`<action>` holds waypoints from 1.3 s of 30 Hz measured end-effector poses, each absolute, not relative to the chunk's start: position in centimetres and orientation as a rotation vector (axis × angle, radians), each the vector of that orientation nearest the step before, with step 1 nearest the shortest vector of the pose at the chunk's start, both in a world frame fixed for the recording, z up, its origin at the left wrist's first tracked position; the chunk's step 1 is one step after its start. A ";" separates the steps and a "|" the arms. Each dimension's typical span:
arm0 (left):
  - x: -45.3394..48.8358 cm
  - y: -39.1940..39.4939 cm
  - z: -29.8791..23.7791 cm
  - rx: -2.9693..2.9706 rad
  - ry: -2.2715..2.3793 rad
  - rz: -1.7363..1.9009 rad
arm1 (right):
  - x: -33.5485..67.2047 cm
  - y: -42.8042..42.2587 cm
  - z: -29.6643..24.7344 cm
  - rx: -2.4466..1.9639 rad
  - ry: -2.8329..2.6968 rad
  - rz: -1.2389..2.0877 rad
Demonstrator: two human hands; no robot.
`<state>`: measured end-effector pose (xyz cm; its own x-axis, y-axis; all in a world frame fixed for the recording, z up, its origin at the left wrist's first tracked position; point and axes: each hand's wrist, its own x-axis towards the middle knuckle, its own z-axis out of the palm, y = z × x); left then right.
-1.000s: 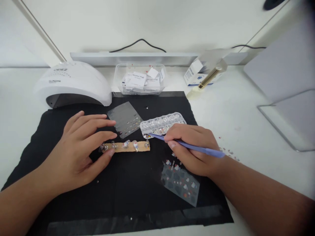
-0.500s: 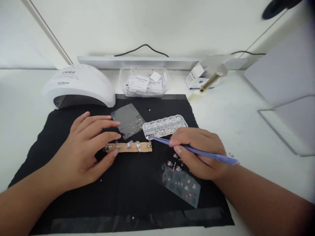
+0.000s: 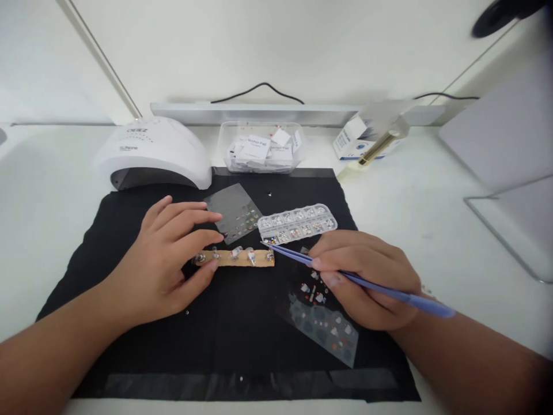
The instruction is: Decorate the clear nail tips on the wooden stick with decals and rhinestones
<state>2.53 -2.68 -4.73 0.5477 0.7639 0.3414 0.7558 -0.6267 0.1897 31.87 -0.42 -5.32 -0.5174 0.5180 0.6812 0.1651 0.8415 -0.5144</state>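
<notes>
A narrow wooden strip [image 3: 222,259] lies on the black mat [image 3: 207,346], with several clear decorated nail tips [image 3: 251,256] standing along it. My left hand [image 3: 175,256] has its thumb against the near side of the strip's left part and its index finger past the far side, holding it. The other fingers stretch out near a clear sticker sheet [image 3: 235,213]. Blue tweezers [image 3: 294,254] are pinched in my right hand [image 3: 367,276]. Their tips point left, at the near left corner of a clear compartment case [image 3: 298,217] of small gems, just behind the strip's right end. Whether they hold a gem is too small to tell.
A second sticker sheet [image 3: 328,331] with small figures lies before my right hand. Behind the mat stand a white nail lamp [image 3: 159,150], a plastic box [image 3: 261,150] of alcohol pads, a carton [image 3: 352,138] and a gold-capped bottle [image 3: 371,153]. A metal-framed stand [image 3: 496,225] is at right.
The tweezers' tips have drawn slightly away from the case's corner compartment, toward its near left edge. My right hand has come a little nearer. My left hand stays at the strip; the whole view has shifted slightly.
</notes>
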 end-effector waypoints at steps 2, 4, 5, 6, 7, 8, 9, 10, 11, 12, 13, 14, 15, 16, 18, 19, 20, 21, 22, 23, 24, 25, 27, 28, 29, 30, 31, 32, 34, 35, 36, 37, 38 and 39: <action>2.7 -2.7 -4.7 2.746 1.346 0.607 | 31.8 -0.6 -5.3 -0.487 -2.112 0.444; 2.8 -2.8 -4.7 2.748 1.337 0.594 | 31.7 -0.7 -5.4 -0.473 -2.142 0.425; 2.9 -2.8 -4.7 2.745 1.335 0.599 | 31.6 -0.7 -5.4 -0.464 -2.154 0.425; 2.9 -2.8 -4.7 2.739 1.336 0.608 | 31.5 -0.8 -5.5 -0.456 -2.167 0.429; 3.0 -2.8 -4.7 2.734 1.338 0.609 | 31.5 -0.8 -5.5 -0.444 -2.179 0.435; 3.1 -2.8 -4.6 2.728 1.342 0.599 | 31.4 -0.8 -5.5 -0.428 -2.185 0.434; 3.1 -2.8 -4.6 2.725 1.342 0.585 | 31.3 -0.8 -5.5 -0.415 -2.188 0.425; 3.2 -2.8 -4.5 2.725 1.338 0.573 | 31.2 -0.8 -5.5 -0.403 -2.195 0.412; 3.3 -2.8 -4.5 2.727 1.332 0.561 | 31.1 -0.8 -5.5 -0.389 -2.205 0.397; 3.3 -2.9 -4.4 2.728 1.324 0.557 | 31.0 -0.8 -5.6 -0.374 -2.220 0.379; 3.4 -2.9 -4.4 2.728 1.319 0.562 | 30.9 -0.8 -5.6 -0.365 -2.229 0.359; 3.4 -2.9 -4.4 2.727 1.314 0.572 | 30.8 -0.8 -5.6 -0.358 -2.234 0.342; 3.5 -2.9 -4.4 2.726 1.310 0.580 | 30.7 -0.8 -5.6 -0.352 -2.239 0.334; 3.5 -2.9 -4.4 2.725 1.308 0.584 | 30.7 -0.8 -5.6 -0.348 -2.241 0.330; 3.5 -2.9 -4.4 2.722 1.310 0.578 | 30.7 -0.8 -5.6 -0.350 -2.234 0.332; 3.5 -3.0 -4.4 2.722 1.309 0.570 | 30.7 -0.8 -5.6 -0.353 -2.230 0.337; 3.5 -3.0 -4.3 2.722 1.310 0.563 | 30.7 -0.9 -5.6 -0.357 -2.232 0.343; 3.5 -3.0 -4.3 2.723 1.311 0.562 | 30.7 -0.9 -5.6 -0.360 -2.232 0.347; 3.4 -3.0 -4.3 2.725 1.310 0.565 | 30.8 -0.9 -5.7 -0.362 -2.230 0.352; 3.4 -3.0 -4.3 2.726 1.309 0.571 | 30.8 -0.9 -5.7 -0.365 -2.225 0.360; 3.4 -3.0 -4.3 2.727 1.308 0.576 | 30.8 -0.8 -5.7 -0.368 -2.216 0.368; 3.4 -3.0 -4.3 2.726 1.310 0.577 | 30.8 -0.8 -5.7 -0.374 -2.200 0.373; 3.4 -2.9 -4.4 2.725 1.318 0.562 | 30.8 -0.7 -5.7 -0.392 -2.160 0.384; 3.4 -2.9 -4.4 2.724 1.328 0.538 | 30.8 -0.7 -5.7 -0.394 -2.146 0.387; 3.5 -2.8 -4.5 2.723 1.338 0.504 | 30.8 -0.8 -5.6 -0.391 -2.143 0.387; 3.6 -2.8 -4.5 2.721 1.349 0.458 | 30.9 -0.9 -5.6 -0.382 -2.146 0.385; 3.6 -2.7 -4.5 2.719 1.359 0.409 | 30.9 -1.0 -5.5 -0.371 -2.156 0.383; 3.7 -2.6 -4.6 2.718 1.362 0.362 | 31.0 -1.2 -5.4 -0.361 -2.165 0.384; 3.7 -2.5 -4.6 2.720 1.366 0.286 | 31.2 -1.6 -5.2 -0.361 -2.182 0.398; 3.6 -2.5 -4.7 2.726 1.368 0.261 | 31.3 -1.9 -5.1 -0.368 -2.195 0.414; 3.5 -2.4 -4.7 2.734 1.372 0.243 | 31.5 -2.1 -5.0 -0.371 -2.215 0.432; 3.4 -2.4 -4.7 2.740 1.380 0.227 | 31.6 -2.2 -4.9 -0.374 -2.240 0.448; 3.3 -2.4 -4.7 2.742 1.395 0.215 | 31.7 -2.2 -4.9 -0.375 -2.271 0.462; 3.2 -2.3 -4.8 2.740 1.412 0.207 | 31.8 -2.2 -4.9 -0.372 -2.294 0.473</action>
<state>3.24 -2.33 -4.75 0.5735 0.8137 0.0949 0.8067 -0.5811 0.1076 31.81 -2.20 -4.88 -0.6755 0.3994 0.6199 0.1215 0.8894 -0.4407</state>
